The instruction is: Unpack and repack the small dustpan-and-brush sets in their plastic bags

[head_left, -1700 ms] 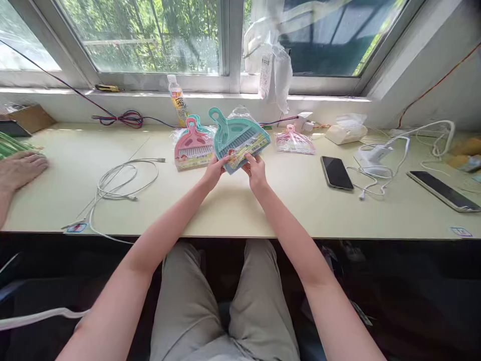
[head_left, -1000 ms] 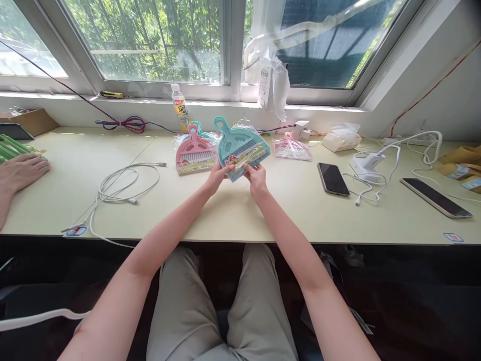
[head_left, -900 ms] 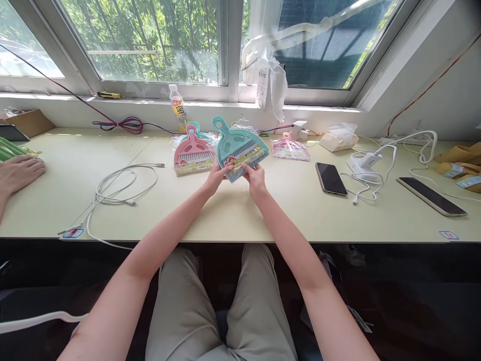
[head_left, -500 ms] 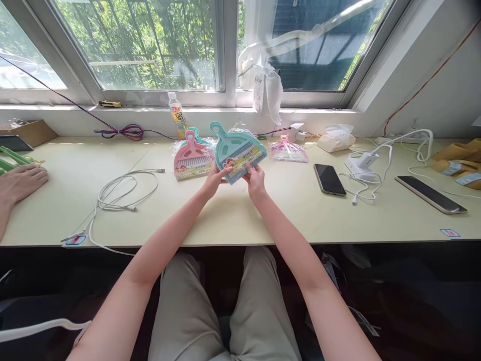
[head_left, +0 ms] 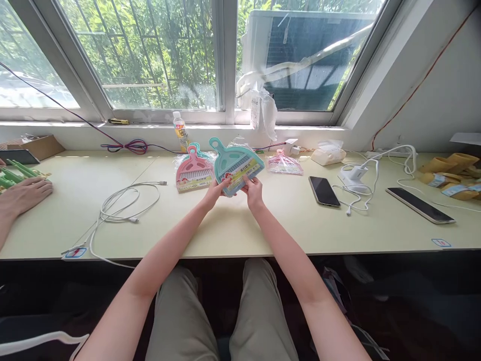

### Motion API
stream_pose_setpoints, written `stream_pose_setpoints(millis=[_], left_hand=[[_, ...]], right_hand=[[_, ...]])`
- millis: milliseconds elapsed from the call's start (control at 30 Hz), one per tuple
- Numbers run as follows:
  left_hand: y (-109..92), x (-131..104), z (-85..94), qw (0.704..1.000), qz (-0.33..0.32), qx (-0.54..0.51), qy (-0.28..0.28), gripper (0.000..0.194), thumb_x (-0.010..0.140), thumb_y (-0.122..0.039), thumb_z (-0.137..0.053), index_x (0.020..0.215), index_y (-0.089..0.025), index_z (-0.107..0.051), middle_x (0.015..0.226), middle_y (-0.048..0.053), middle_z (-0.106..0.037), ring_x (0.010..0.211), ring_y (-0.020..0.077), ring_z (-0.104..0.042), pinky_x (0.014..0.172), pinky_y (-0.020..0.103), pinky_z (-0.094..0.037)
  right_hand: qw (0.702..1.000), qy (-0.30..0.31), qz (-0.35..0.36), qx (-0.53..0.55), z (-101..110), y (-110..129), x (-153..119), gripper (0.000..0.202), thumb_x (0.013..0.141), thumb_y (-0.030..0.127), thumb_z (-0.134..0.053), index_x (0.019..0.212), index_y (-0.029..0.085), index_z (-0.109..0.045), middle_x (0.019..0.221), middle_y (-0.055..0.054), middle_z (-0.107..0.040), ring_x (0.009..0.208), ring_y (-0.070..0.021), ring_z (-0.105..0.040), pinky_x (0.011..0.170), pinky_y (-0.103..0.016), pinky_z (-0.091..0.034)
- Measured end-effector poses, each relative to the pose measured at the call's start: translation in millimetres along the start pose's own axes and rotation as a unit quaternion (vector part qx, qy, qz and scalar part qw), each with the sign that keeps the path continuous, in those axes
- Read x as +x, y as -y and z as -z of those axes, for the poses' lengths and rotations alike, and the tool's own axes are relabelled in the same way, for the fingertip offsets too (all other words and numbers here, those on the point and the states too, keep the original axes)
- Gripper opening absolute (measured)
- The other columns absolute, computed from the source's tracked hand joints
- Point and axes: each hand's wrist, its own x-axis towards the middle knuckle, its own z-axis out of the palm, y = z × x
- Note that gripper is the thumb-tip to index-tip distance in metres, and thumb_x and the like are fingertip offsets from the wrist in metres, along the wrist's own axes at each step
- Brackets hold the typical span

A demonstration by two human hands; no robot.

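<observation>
A teal dustpan and brush set (head_left: 237, 165) in clear wrap is held tilted above the table, its handle pointing up and left. My left hand (head_left: 215, 193) grips its lower left edge, and my right hand (head_left: 253, 191) grips the lower right edge. Just left of it, a pink dustpan set (head_left: 193, 170) lies wrapped on the table with a teal one (head_left: 205, 154) partly hidden behind it. Another wrapped pink set (head_left: 284, 163) lies to the right, farther back.
A bottle (head_left: 181, 131) stands behind the sets. Coiled white cable (head_left: 108, 215) lies left; a person's hand (head_left: 32, 193) rests by green stalks (head_left: 15, 173). Rightward are tissues (head_left: 328, 152), a phone (head_left: 323, 191), a charger (head_left: 353, 174), another phone (head_left: 420, 204) and brown packages (head_left: 451, 173).
The camera view has tilted up slightly, so the table and objects appear lower. Both hands keep hold of the teal set, which looks nearly unchanged in pose.
</observation>
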Motion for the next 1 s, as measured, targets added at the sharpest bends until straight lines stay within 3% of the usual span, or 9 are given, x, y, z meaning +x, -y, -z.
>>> stream_pose_setpoints(millis=[100, 233, 400, 500, 600, 700, 833, 1000], left_hand=[[-1, 1, 3.9, 0.999, 0.017, 0.034, -0.006, 0.059, 0.076, -0.056, -0.078, 0.113, -0.012, -0.064, 0.091, 0.012, -0.076, 0.063, 0.0247, -0.073, 0.061, 0.037, -0.059], [-4, -1, 8.0, 0.999, 0.035, 0.041, 0.008, 0.06, 0.077, -0.053, -0.078, 0.118, -0.013, -0.063, 0.087, 0.011, -0.075, 0.064, 0.0249, -0.073, 0.06, 0.035, -0.059], [-6, -8, 6.2, 0.992, 0.07, 0.015, 0.104, 0.072, 0.084, -0.059, -0.071, 0.142, -0.021, -0.051, 0.116, 0.016, -0.073, 0.073, 0.0265, -0.076, 0.071, 0.039, -0.062], [-2, -7, 6.3, 0.987, 0.06, 0.008, 0.151, 0.07, 0.085, -0.057, -0.072, 0.144, -0.025, -0.052, 0.141, 0.018, -0.062, 0.1, 0.0303, -0.075, 0.079, 0.039, -0.061], [-1, -3, 9.3, 0.992, 0.028, -0.013, 0.12, 0.062, 0.087, -0.059, -0.068, 0.138, -0.024, -0.058, 0.151, 0.015, -0.055, 0.125, 0.0309, -0.064, 0.088, 0.037, -0.058], [-4, -3, 9.1, 0.996, 0.013, -0.007, 0.086, 0.062, 0.087, -0.059, -0.067, 0.137, -0.022, -0.058, 0.144, 0.016, -0.061, 0.117, 0.0288, -0.068, 0.09, 0.037, -0.056], [-9, -9, 1.6, 0.993, 0.037, 0.014, 0.112, 0.07, 0.085, -0.057, -0.072, 0.143, -0.025, -0.051, 0.138, 0.016, -0.064, 0.095, 0.0292, -0.076, 0.086, 0.043, -0.058], [-4, -8, 0.5, 0.994, 0.027, -0.005, 0.104, 0.069, 0.086, -0.062, -0.067, 0.143, -0.027, -0.053, 0.142, 0.015, -0.061, 0.115, 0.0329, -0.069, 0.086, 0.042, -0.059]], right_hand=[[0.999, -0.013, -0.051, -0.014, 2, -2, 3, 0.007, 0.084, 0.015, -0.069, 0.09, 0.016, -0.066, 0.077, 0.0, -0.074, 0.074, -0.0158, -0.074, 0.083, -0.034, -0.064], [0.996, -0.012, -0.082, -0.031, 5, -2, 8, 0.005, 0.086, 0.014, -0.067, 0.09, 0.015, -0.066, 0.075, -0.001, -0.074, 0.067, -0.0149, -0.072, 0.076, -0.031, -0.064], [1.0, -0.016, -0.016, -0.02, 9, -2, 12, 0.008, 0.083, 0.016, -0.071, 0.089, 0.015, -0.067, 0.077, -0.001, -0.075, 0.065, -0.0128, -0.071, 0.073, -0.028, -0.064], [1.0, -0.017, 0.006, -0.011, 9, -2, 12, 0.015, 0.08, 0.021, -0.077, 0.089, 0.015, -0.067, 0.078, -0.002, -0.075, 0.068, -0.0148, -0.072, 0.077, -0.032, -0.065], [1.0, -0.018, 0.009, 0.003, 5, -5, 11, 0.016, 0.079, 0.021, -0.077, 0.089, 0.015, -0.067, 0.078, -0.002, -0.076, 0.073, -0.0163, -0.075, 0.08, -0.033, -0.065], [1.0, -0.012, 0.004, 0.011, 4, -9, 10, 0.016, 0.078, 0.022, -0.078, 0.087, 0.016, -0.067, 0.077, -0.002, -0.076, 0.077, -0.0177, -0.076, 0.08, -0.033, -0.066], [1.0, -0.002, 0.018, 0.016, 6, -8, 10, 0.017, 0.078, 0.023, -0.079, 0.089, 0.017, -0.068, 0.082, -0.004, -0.077, 0.078, -0.0191, -0.077, 0.081, -0.034, -0.066], [0.999, -0.012, 0.01, 0.03, 5, -6, 8, 0.013, 0.079, 0.02, -0.076, 0.088, 0.018, -0.068, 0.085, -0.004, -0.077, 0.079, -0.0184, -0.076, 0.079, -0.032, -0.066]])
